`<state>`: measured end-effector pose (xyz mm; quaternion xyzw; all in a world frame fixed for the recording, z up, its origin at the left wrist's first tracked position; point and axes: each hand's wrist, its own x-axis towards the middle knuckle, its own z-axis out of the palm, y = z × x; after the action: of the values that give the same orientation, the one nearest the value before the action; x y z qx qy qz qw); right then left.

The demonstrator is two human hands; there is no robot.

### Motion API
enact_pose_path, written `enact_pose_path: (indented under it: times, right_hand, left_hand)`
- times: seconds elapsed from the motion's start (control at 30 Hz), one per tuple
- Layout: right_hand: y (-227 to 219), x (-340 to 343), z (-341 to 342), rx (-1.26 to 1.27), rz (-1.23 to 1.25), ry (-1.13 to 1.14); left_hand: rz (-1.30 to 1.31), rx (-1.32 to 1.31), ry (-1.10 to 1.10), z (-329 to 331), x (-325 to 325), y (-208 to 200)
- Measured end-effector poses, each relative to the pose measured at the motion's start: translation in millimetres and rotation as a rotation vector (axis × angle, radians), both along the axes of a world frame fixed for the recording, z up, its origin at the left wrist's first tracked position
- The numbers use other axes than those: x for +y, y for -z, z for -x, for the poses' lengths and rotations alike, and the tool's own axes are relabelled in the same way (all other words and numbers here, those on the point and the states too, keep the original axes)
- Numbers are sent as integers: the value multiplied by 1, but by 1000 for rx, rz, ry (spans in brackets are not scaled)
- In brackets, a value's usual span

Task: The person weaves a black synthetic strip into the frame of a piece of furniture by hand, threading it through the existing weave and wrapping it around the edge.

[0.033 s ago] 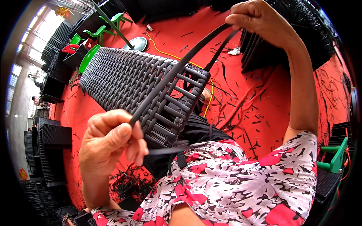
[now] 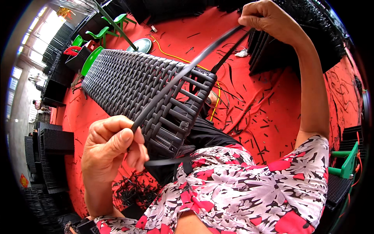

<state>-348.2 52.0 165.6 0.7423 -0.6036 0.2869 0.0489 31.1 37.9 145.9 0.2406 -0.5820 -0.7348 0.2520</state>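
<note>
Strong daylight seems to enter by the windows point(image 2: 48, 27), far up and left of the left hand's fingers point(image 2: 120, 121), where the view is burned to white. Below the right hand's fingers point(image 2: 251, 20), the black stack point(image 2: 269, 54) is so dark that details are lost. Between both, the strip point(image 2: 169, 84) carries a pale shine. Farthest from the fingers, lines bend and corners are black.

Green stool point(image 2: 101, 33) and yellow cord point(image 2: 173, 57)
</note>
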Motion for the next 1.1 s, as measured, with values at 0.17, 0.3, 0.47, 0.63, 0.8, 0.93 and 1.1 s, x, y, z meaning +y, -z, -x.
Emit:
enact_pose_path:
  times: [0.17, 0.3, 0.47, 0.63, 0.8, 0.93, 1.1]
  right_hand:
    - [4, -2, -65, -139, 253, -457]
    - [2, 7, -129, 261, 29, -706]
    - [-9, 6, -51, 2, -91, -314]
    - [10, -1, -63, 252, 365, -336]
    - [-3, 2, -102, 119, -27, -739]
    - [-27, 18, -46, 57, -312, -106]
    - [12, 1, -92, 129, 51, -463]
  left_hand:
    - [107, -204, -33, 22, -4, -4]
    - [257, -287, -53, 32, 7, -15]
    - [87, -134, -73, 5, 1, -1]
    - [97, -234, -32, 17, -2, -2]
    - [240, -215, -25, 19, -1, -9]
    - [186, -216, -62, 9, -6, 2]
    - [239, -311, 22, 29, -11, 0]
